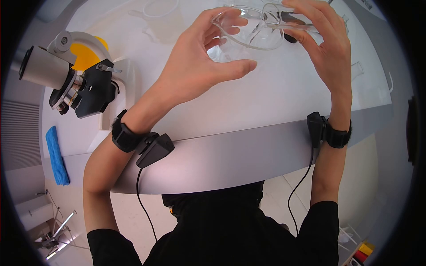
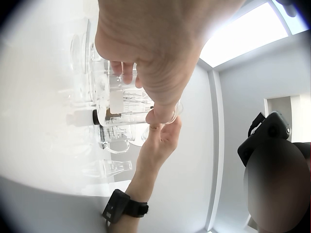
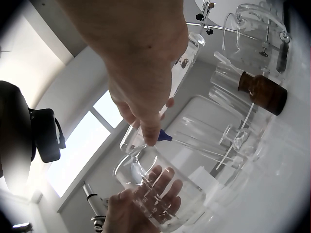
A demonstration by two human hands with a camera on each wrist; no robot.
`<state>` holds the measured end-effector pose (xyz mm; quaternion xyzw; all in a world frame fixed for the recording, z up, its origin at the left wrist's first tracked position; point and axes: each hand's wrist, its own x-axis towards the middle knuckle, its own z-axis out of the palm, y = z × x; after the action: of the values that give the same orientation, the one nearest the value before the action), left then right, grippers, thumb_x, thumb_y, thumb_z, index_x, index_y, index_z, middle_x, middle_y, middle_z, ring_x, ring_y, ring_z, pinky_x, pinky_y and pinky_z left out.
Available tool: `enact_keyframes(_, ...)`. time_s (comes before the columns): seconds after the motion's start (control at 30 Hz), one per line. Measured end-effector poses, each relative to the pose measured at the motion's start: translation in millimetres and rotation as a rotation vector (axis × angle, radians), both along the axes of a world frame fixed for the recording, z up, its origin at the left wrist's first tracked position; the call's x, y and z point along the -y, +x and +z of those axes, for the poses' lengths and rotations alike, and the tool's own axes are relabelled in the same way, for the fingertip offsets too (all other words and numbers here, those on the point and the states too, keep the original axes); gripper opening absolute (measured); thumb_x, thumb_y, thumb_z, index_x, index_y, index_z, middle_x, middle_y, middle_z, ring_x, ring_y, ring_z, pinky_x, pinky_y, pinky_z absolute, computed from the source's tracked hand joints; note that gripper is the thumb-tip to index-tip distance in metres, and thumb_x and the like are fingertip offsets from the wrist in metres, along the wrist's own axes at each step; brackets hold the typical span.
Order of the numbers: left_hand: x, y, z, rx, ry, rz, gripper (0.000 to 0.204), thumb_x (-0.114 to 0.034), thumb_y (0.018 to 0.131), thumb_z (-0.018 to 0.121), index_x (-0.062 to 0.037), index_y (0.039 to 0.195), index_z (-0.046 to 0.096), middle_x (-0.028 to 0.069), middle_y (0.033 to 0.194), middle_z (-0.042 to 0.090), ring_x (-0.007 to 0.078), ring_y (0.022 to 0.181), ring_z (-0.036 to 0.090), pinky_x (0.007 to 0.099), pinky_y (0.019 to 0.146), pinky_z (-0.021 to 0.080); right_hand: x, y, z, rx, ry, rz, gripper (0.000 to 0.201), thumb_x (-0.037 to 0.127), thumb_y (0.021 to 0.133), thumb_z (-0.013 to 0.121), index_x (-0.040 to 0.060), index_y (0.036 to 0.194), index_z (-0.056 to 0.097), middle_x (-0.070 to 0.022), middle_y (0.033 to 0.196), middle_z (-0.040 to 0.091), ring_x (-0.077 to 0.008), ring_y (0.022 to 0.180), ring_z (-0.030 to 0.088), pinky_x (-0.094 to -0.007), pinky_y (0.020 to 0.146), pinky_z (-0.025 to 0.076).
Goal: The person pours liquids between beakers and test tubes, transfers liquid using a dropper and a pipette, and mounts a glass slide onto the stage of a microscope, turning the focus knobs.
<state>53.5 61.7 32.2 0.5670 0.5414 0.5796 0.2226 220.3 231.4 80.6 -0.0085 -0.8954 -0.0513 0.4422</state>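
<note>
My left hand (image 1: 195, 62) curves its fingers round a clear glass beaker (image 1: 255, 46), with the thumb held out on the near side. The right wrist view shows white graduation marks on the beaker (image 3: 156, 206) and the left fingers (image 3: 167, 182) behind its glass. Above, my right hand (image 1: 326, 40) holds a clear glass tube-shaped vessel (image 1: 271, 5) between fingers and thumb. This vessel is tilted, its round mouth overlapping the beaker's rim in the head view. I cannot tell whether liquid is running from it.
A microscope (image 1: 46, 68) stands at the left, near a blue bundle (image 1: 57, 155). Beyond the hands are a brown glass bottle (image 3: 267, 94), a dropper with a blue bulb (image 3: 165, 136) and several glass vessels. A clear jug (image 1: 160, 15) sits at the back. The grey table edge (image 1: 213, 157) runs close to the body.
</note>
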Motion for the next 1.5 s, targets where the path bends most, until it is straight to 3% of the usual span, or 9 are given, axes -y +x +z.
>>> enact_keyframes(0.3, -0.4, -2.9, -2.6, -0.021, 0.014, -0.01, 0.077, -0.01, 0.073, 0.082, -0.0049, 0.139, 0.042, 0.0112, 0.132, 0.056, 0.0214, 0.122, 0.052, 0.0346, 0.106, 0.039, 4.5, 2.8, 4.7, 0.012, -0.006, -0.031, 0.039, 0.011, 0.067, 0.081, 0.0078, 0.104, 0.068, -0.0057, 0.094, 0.062, -0.0242, 0.089, 0.056, -0.0351, 0.083, 0.04)
enact_keyframes(0.4, 0.2, -1.2, -1.3, -0.02, 0.006, -0.002, 0.078, -0.01, 0.073, 0.082, -0.0047, 0.139, 0.042, 0.0116, 0.132, 0.055, 0.0215, 0.123, 0.052, 0.0344, 0.106, 0.039, 2.7, 5.0, 7.1, 0.12, -0.02, -0.105, 0.039, 0.01, 0.067, 0.08, 0.0078, 0.104, 0.067, -0.0055, 0.093, 0.063, -0.0238, 0.088, 0.057, -0.035, 0.083, 0.04)
enact_keyframes(0.47, 0.4, -0.4, 0.1, -0.007, 0.0, 0.0, 0.078, -0.011, 0.073, 0.082, -0.0045, 0.139, 0.042, 0.0117, 0.132, 0.055, 0.0216, 0.123, 0.052, 0.0343, 0.106, 0.038, 1.0, 1.8, 5.1, 0.022, -0.041, 0.046, 0.039, 0.01, 0.067, 0.08, 0.0078, 0.104, 0.067, -0.0053, 0.093, 0.063, -0.0236, 0.087, 0.057, -0.035, 0.083, 0.04)
enact_keyframes(1.1, 0.0, -1.9, -1.7, -0.021, -0.004, 0.003, 0.08, -0.011, 0.073, 0.083, -0.0063, 0.141, 0.042, 0.0115, 0.134, 0.053, 0.0223, 0.125, 0.051, 0.0354, 0.106, 0.038, 1.3, 1.9, 3.0, -0.016, 0.008, 0.044, 0.04, 0.011, 0.067, 0.08, 0.0091, 0.105, 0.068, -0.0043, 0.091, 0.063, -0.0216, 0.085, 0.057, -0.0346, 0.082, 0.038)
enact_keyframes(1.2, 0.1, -2.3, -2.0, -0.006, -0.014, 0.0, 0.08, -0.012, 0.073, 0.083, -0.006, 0.141, 0.042, 0.0112, 0.134, 0.053, 0.0219, 0.124, 0.051, 0.0355, 0.106, 0.039, 3.0, 2.8, 5.0, 0.056, -0.001, -0.044, 0.039, 0.011, 0.067, 0.08, 0.009, 0.105, 0.068, -0.004, 0.09, 0.063, -0.0211, 0.084, 0.056, -0.0344, 0.081, 0.038)
enact_keyframes(1.27, 0.0, -2.3, -2.4, -0.002, -0.014, -0.003, 0.08, -0.012, 0.073, 0.083, -0.0058, 0.141, 0.042, 0.0111, 0.134, 0.053, 0.0218, 0.124, 0.051, 0.0356, 0.106, 0.039, 0.2, 0.4, 2.6, -0.026, 0.016, 0.052, 0.039, 0.011, 0.067, 0.08, 0.0091, 0.105, 0.068, -0.0037, 0.089, 0.062, -0.0209, 0.083, 0.056, -0.034, 0.08, 0.038)
enact_keyframes(1.4, 0.2, -1.7, -1.8, -0.008, -0.01, 0.004, 0.08, -0.012, 0.072, 0.083, -0.0055, 0.141, 0.042, 0.0113, 0.134, 0.053, 0.0221, 0.124, 0.051, 0.0356, 0.106, 0.038, 1.0, 1.9, 3.2, -0.015, -0.003, 0.056, 0.039, 0.012, 0.067, 0.08, 0.0093, 0.104, 0.068, -0.0035, 0.088, 0.062, -0.0208, 0.082, 0.055, -0.0338, 0.08, 0.038)
enact_keyframes(1.5, 0.3, -1.6, -1.6, -0.012, -0.01, 0.006, 0.08, -0.013, 0.072, 0.083, -0.0055, 0.141, 0.042, 0.0114, 0.134, 0.053, 0.0223, 0.124, 0.051, 0.0357, 0.106, 0.038, 0.7, 2.9, 4.6, 0.07, 0.02, -0.06, 0.039, 0.012, 0.067, 0.081, 0.0095, 0.104, 0.068, -0.0033, 0.088, 0.062, -0.0205, 0.081, 0.055, -0.0338, 0.079, 0.038)
